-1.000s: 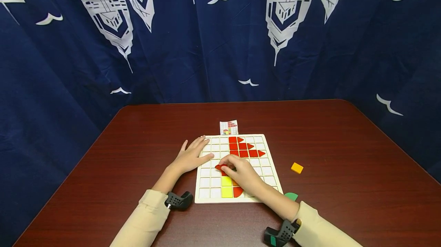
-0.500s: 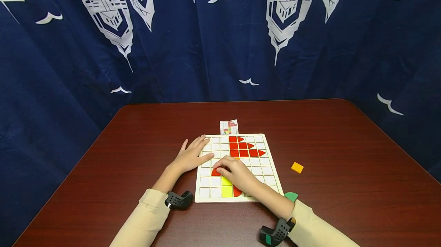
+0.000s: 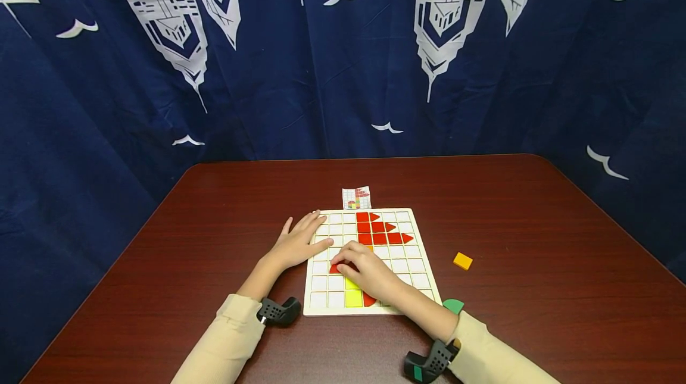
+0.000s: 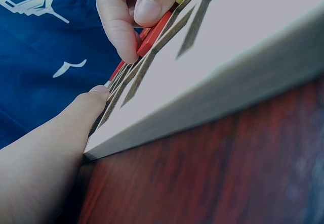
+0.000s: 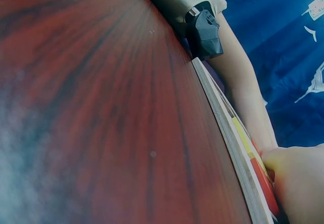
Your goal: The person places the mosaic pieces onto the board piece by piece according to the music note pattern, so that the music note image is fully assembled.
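A white grid board (image 3: 318, 299) lies flat on the table. My left hand (image 3: 296, 247) rests on its left edge, fingers spread out. Over the board's middle, my right hand (image 3: 371, 269) holds a red curved-edge tile (image 3: 334, 268) between thumb and fingertips, at a cell left of the yellow tiles (image 3: 353, 298). In the left wrist view the fingertips touch that red tile (image 4: 155, 34), which sits in or just above the grid. Another red rounded tile (image 3: 368, 299) lies at the near edge, partly under the right hand. Whatever lies beneath the palm is hidden.
Several red square and triangle tiles (image 3: 379, 227) form rows in the board's far part. Behind the board lies a small pattern card (image 3: 356, 198). An orange tile (image 3: 462, 261) is on the table to the right. A green rounded tile (image 3: 453, 305) shows beside the right forearm.
My right hand has moved slightly left and brought the red tile down to the cell left of the yellow column. Over the last half second it barely shifts. My left hand stays put.
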### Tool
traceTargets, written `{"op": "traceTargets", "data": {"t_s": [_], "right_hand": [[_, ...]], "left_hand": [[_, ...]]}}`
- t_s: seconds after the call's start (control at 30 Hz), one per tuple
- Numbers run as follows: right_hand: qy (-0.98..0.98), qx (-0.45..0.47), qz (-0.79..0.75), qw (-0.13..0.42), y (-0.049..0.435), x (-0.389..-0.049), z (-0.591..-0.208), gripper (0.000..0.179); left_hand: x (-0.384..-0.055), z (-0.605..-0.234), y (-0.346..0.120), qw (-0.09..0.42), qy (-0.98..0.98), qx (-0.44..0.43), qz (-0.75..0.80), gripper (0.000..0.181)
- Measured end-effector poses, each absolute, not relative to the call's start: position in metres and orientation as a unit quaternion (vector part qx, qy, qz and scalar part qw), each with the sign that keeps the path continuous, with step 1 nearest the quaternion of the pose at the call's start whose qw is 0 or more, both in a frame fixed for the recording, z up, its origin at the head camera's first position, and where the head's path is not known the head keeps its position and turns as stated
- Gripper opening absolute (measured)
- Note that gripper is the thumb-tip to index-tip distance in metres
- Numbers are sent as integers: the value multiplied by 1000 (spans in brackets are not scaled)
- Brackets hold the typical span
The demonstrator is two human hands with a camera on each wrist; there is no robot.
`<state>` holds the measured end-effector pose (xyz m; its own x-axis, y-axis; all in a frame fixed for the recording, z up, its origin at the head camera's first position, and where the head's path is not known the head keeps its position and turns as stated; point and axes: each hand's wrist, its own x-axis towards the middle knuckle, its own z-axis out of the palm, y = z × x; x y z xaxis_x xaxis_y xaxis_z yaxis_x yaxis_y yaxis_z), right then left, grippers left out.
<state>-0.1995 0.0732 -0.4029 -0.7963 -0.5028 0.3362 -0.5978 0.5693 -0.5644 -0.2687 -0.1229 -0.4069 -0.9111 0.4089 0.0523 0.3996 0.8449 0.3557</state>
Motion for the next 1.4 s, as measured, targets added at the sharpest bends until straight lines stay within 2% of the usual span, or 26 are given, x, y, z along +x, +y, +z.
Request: {"op": "traceTargets", "data": {"t_s": [0.6,0.9,1.4], "right_hand": [[-885,325,321,87,73,-199,-403,15],[-882,312,349,58,79,-192,-400,15],[-883,310,340,88,107,-180,-400,12]], "left_hand": [[-267,-405,-123,13,960,209,184,69],[-266,-406,-124,18,961,207,184,69],[-267,-404,-122,21,959,209,190,69]]}}
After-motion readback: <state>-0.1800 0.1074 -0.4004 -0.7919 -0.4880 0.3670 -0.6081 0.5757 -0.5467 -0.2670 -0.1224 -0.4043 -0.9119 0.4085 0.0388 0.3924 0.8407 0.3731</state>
